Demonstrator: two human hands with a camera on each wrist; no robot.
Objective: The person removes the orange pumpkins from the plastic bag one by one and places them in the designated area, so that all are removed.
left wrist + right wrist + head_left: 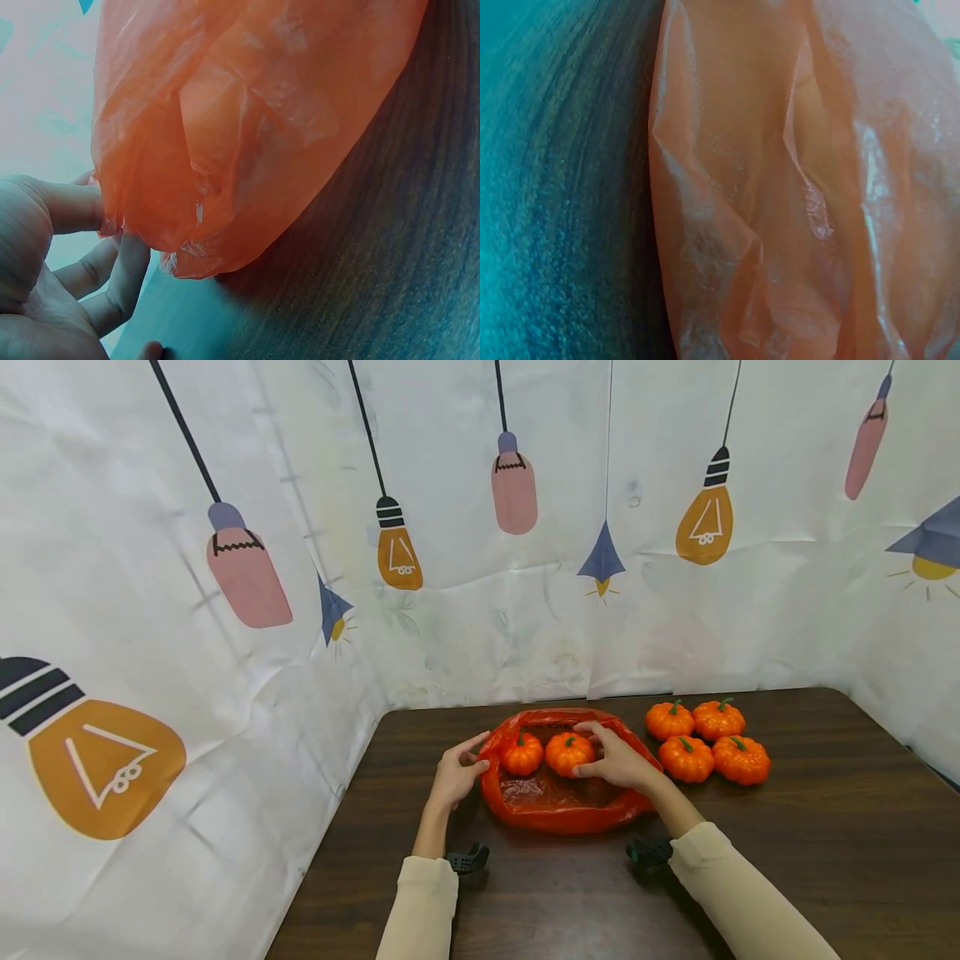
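A red plastic bag lies on the table with its mouth spread wide. My left hand pinches the bag's left rim between thumb and fingers; the left wrist view shows the thumb and fingertips at the edge of the orange-red plastic. Inside the bag, my right hand grips a small orange pumpkin with a green stem, thumb in front and fingers behind. Another small pumpkin sits to its left in the bag. Bag plastic hides the right hand in the right wrist view.
Several more small pumpkins stand grouped on the dark wooden table, right of the bag. Behind the table and along its left side hangs a white cloth printed with lamps and bulbs.
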